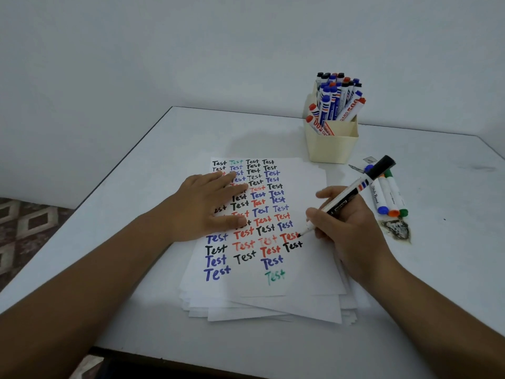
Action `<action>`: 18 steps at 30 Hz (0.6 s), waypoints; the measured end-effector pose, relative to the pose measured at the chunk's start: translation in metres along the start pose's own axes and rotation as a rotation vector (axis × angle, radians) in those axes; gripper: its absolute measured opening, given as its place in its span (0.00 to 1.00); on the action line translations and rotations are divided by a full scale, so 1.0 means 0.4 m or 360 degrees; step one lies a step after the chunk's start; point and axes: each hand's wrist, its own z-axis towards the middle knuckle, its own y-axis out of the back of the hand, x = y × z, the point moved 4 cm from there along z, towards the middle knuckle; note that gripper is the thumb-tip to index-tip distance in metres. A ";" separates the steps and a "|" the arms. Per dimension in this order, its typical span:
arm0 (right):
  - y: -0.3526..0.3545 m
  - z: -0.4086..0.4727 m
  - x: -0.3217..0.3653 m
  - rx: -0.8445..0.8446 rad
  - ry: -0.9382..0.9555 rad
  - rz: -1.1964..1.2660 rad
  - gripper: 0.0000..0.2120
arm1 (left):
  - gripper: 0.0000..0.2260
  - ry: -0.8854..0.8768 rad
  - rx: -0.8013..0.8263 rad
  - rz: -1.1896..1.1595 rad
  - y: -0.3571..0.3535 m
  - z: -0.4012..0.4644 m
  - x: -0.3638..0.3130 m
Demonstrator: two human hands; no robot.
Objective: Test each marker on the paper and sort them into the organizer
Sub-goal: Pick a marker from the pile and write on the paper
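A stack of white paper [306,272] lies on the table, its top sheet covered with rows of the word "Test" in black, blue, red and green. My left hand [207,206] presses flat on the sheet's left part. My right hand [347,222] grips a black marker [355,190] with its cap stuck on the back end. The marker's tip sits at the paper just right of a red "Test". A cream organizer box [332,144] at the back holds several markers with blue, red and black caps.
Three capped markers, blue, orange and green [389,196], lie on the white table [136,192] right of the paper. A dark scorched-looking stain [396,228] marks the table below them. A wall stands behind; patterned floor [27,225] shows at left.
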 end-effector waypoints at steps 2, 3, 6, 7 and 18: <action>-0.010 0.005 -0.002 0.0081 -0.0024 0.0013 0.20 | 0.39 0.0030 -0.0013 -0.0072 0.004 -0.002 -0.003; -0.014 0.006 0.000 0.0113 -0.0025 -0.0019 0.23 | 0.40 0.0047 -0.0034 -0.0131 0.006 -0.003 -0.005; -0.026 0.000 0.027 0.0170 0.0102 -0.0118 0.19 | 0.40 0.0015 -0.0213 -0.0254 0.015 -0.008 -0.011; -0.027 -0.003 0.037 0.0182 0.0148 -0.0143 0.17 | 0.39 -0.0011 -0.0283 -0.0251 0.019 -0.011 -0.014; -0.047 0.059 0.229 0.0535 0.0705 -0.2127 0.23 | 0.25 -0.0492 -0.1208 0.0234 0.208 -0.014 -0.154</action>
